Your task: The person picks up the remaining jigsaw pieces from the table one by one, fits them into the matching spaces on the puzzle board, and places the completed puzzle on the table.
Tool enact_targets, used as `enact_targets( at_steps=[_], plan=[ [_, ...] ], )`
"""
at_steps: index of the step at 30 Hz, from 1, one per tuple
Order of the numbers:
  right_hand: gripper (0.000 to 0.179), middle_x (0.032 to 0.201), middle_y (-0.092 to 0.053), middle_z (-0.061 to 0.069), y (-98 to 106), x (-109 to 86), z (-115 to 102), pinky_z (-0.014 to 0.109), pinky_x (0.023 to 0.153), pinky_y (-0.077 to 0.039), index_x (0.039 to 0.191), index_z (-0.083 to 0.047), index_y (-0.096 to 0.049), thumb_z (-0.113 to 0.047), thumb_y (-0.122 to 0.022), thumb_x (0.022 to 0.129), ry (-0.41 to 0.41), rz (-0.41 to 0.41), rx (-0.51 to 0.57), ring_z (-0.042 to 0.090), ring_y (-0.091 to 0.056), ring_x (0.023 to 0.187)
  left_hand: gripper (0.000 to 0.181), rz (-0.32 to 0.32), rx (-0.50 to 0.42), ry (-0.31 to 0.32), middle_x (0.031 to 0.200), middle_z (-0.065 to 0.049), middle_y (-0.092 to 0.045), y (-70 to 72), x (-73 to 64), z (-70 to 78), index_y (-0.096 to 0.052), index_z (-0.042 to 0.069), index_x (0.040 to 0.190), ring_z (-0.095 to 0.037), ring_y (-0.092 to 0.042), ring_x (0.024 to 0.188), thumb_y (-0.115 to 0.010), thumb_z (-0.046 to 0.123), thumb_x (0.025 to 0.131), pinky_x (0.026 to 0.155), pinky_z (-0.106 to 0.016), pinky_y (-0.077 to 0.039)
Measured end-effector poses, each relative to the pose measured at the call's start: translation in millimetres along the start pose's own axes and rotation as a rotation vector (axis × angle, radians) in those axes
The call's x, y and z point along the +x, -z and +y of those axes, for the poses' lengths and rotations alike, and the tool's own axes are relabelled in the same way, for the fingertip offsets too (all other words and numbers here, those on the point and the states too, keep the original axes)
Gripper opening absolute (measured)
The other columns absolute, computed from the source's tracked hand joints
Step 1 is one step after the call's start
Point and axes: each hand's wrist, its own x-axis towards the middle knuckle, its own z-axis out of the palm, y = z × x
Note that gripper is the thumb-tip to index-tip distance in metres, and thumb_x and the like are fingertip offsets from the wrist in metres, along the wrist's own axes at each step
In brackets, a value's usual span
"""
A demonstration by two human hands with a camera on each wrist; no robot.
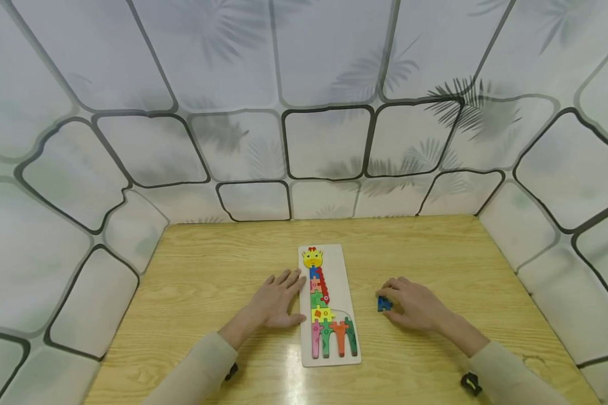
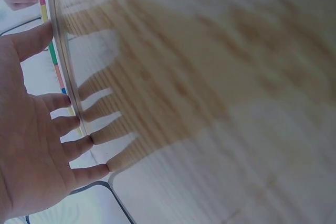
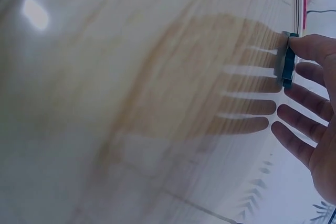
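Observation:
A giraffe puzzle board [image 1: 329, 305] lies flat on the table, with its coloured pieces set in it. Next to the yellow body piece [image 1: 320, 314] an outlined gap shows bare board. My left hand [image 1: 278, 301] rests spread at the board's left edge, thumb and fingertips touching or nearly touching it. To the right of the board, my right hand [image 1: 412, 304] holds a blue puzzle piece [image 1: 383, 304] at the tabletop. In the right wrist view, the thumb [image 3: 312, 46] is on one end of this blue piece [image 3: 289, 61] and fingers are near the other end.
The light wooden table [image 1: 223, 247] meets patterned fabric walls [image 1: 329, 140] at the back and both sides. A black strap piece [image 1: 470, 383] shows under the right sleeve, another dark bit [image 1: 231, 371] by the left sleeve.

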Motion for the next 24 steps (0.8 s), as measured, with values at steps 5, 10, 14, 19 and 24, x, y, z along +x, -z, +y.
enact_targets(
  at_steps=[5, 10, 14, 19, 24],
  plan=[
    [0.035, 0.112, -0.07, -0.003, -1.3, -0.6, 1.0, 0.029, 0.073, -0.059, 0.121, -0.019, -0.077, -0.026, -0.084, 0.087, 0.034, 0.027, 0.008, 0.012, -0.066, 0.094, 0.094, 0.002, -0.006, 0.001, 0.176, -0.011, -0.028, -1.4, -0.3, -0.1, -0.033, 0.015, 0.167, -0.04, -0.032, 0.161, -0.058, 0.067, 0.094, 0.126, -0.064, -0.035],
    [0.033, 0.111, -0.069, -0.003, -1.1, -1.2, 1.3, 0.027, 0.072, -0.058, 0.12, -0.018, -0.077, -0.027, -0.082, 0.089, 0.035, 0.015, 0.016, 0.011, -0.064, 0.093, 0.094, 0.009, -0.013, -0.002, 0.176, -0.012, -0.029, -3.5, -0.1, -0.9, -0.033, 0.015, 0.167, -0.04, -0.033, 0.161, -0.059, 0.067, 0.093, 0.126, -0.065, -0.035],
    [0.033, 0.11, -0.068, -0.003, -0.1, -1.5, 1.1, 0.026, 0.071, -0.056, 0.121, -0.018, -0.077, -0.028, -0.081, 0.09, 0.017, -0.001, 0.017, 0.01, -0.063, 0.091, 0.094, 0.018, -0.016, -0.005, 0.175, -0.013, -0.029, -3.3, 0.0, -0.8, -0.034, 0.013, 0.166, -0.041, -0.033, 0.16, -0.059, 0.066, 0.093, 0.125, -0.065, -0.035],
    [0.031, 0.107, -0.068, -0.004, 0.6, -1.7, 0.8, 0.025, 0.069, -0.054, 0.119, -0.018, -0.078, -0.028, -0.081, 0.09, 0.002, -0.006, 0.015, 0.009, -0.061, 0.089, 0.094, 0.015, -0.016, -0.003, 0.176, -0.012, -0.029, -1.7, 0.1, 0.1, -0.034, 0.014, 0.166, -0.041, -0.033, 0.16, -0.059, 0.066, 0.093, 0.125, -0.065, -0.035],
    [0.03, 0.104, -0.068, -0.004, 0.2, -2.9, 1.2, 0.024, 0.068, -0.054, 0.117, -0.017, -0.078, -0.029, -0.082, 0.09, -0.001, 0.002, 0.008, 0.009, -0.061, 0.088, 0.094, 0.011, -0.014, 0.002, 0.176, -0.011, -0.029, -0.7, -0.5, 0.7, -0.034, 0.015, 0.166, -0.04, -0.033, 0.161, -0.059, 0.067, 0.092, 0.125, -0.065, -0.035]
  ],
)
